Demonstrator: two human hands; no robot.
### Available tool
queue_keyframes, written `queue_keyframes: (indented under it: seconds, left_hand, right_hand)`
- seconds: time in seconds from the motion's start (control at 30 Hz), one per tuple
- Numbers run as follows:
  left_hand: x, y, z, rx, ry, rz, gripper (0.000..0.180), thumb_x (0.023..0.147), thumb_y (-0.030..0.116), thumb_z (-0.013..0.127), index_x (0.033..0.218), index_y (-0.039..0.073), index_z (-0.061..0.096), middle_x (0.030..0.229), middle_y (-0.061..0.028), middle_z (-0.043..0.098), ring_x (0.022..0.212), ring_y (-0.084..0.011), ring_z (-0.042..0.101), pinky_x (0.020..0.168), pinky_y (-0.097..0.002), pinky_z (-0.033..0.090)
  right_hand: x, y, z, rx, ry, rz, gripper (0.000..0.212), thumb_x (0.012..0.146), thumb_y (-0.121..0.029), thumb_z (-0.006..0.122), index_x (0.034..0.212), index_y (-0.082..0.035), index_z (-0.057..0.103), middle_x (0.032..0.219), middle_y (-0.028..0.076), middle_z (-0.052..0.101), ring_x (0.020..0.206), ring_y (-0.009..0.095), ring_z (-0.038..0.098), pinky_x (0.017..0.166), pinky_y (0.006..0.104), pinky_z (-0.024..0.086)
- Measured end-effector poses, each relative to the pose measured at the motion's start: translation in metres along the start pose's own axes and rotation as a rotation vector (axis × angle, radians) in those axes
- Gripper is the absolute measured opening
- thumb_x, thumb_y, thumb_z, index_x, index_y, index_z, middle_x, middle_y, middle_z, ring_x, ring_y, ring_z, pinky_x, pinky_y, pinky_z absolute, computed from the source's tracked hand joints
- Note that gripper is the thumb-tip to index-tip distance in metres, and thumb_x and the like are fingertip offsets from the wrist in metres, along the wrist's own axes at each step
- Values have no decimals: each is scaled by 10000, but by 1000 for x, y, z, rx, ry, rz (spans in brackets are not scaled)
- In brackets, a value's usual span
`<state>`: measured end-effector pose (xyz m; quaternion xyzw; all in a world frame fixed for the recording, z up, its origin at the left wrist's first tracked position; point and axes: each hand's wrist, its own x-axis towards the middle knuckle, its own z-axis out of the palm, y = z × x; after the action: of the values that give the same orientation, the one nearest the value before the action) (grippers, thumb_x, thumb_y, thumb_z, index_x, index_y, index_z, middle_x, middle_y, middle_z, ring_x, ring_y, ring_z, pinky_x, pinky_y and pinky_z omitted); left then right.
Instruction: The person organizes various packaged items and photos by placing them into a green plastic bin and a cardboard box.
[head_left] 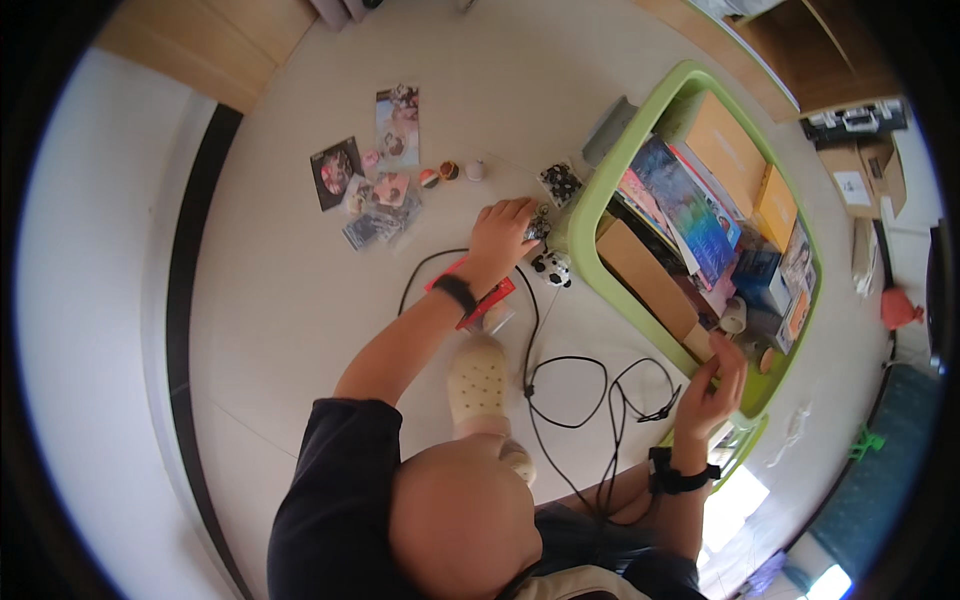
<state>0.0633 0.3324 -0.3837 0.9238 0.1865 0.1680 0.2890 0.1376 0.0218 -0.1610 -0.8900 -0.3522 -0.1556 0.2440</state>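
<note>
My left hand (500,240) reaches down to the floor beside the green bin, its fingers and thumb closed around a small dark, shiny object (538,226). Just below that lies a black-and-white panda figure (552,268). A black-and-white spotted packet (560,184) is slightly farther off. Under my left wrist a flat red packet (497,298) shows in part. My right hand (712,392) hovers by the near end of the green bin (622,285), fingers loosely bent and apart from the thumb, with nothing visible in it.
Books (690,215), boxes and a white roll (733,316) fill the bin. Photo cards (398,125) and small round trinkets (450,171) lie at the far left. A black cable (567,425) loops across the floor near my shoe (477,380). A cardboard box (865,175) stands right.
</note>
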Motion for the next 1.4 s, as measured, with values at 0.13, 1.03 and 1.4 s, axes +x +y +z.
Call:
queue_keyframes:
  seconds: [0.13,1.03,1.4]
  left_hand:
    - [24,-8,22,94,-94,-13,694,645,272,877,1250,96,587,1187,-116,612,1142,-316,574,942,-447,471]
    - [26,-6,59,-285,-82,-286,409,946,313,605,1237,58,470,1048,-203,716,957,-404,690,780,-481,536]
    - [37,-3,-2,-386,-89,-450,352,897,256,706,1126,-3,637,1051,-227,687,951,-416,650,817,-433,518]
  right_hand:
    - [-7,-3,14,28,45,50,290,839,167,506,1043,28,658,1005,146,701,933,282,679,820,350,531]
    - [30,30,27,72,51,186,369,761,118,576,1078,-52,658,854,58,716,734,246,674,640,325,519]
    - [22,18,19,62,77,211,374,764,115,558,1097,-27,653,852,67,707,725,215,681,658,309,533]
